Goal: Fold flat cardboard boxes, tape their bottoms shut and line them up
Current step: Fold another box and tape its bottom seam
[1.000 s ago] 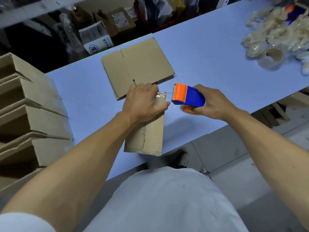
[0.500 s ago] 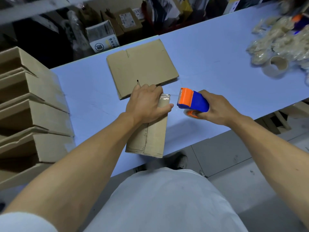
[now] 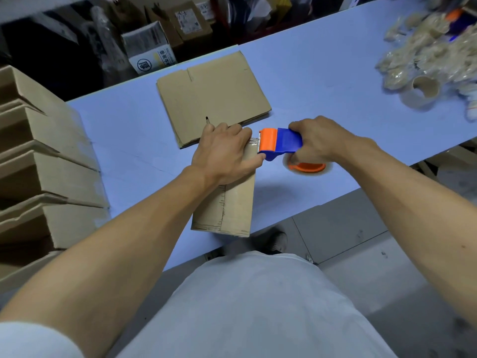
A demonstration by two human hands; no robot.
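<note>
I see the folded brown cardboard box [image 3: 233,200] standing at the near edge of the pale blue table [image 3: 322,81], its far end under my view of the left hand [image 3: 224,153], which lies over that end with its thumb hooked round the right side, gripping it. The right hand [image 3: 320,140] grips the blue and orange tape dispenser [image 3: 280,143], whose orange head touches the box's top right corner. Beyond lies a stack of flat brown cardboard sheets [image 3: 214,96]; a row of assembled brown boxes [image 3: 44,161] stands at left, a heap of crumpled used tape [image 3: 428,52] far right.
</note>
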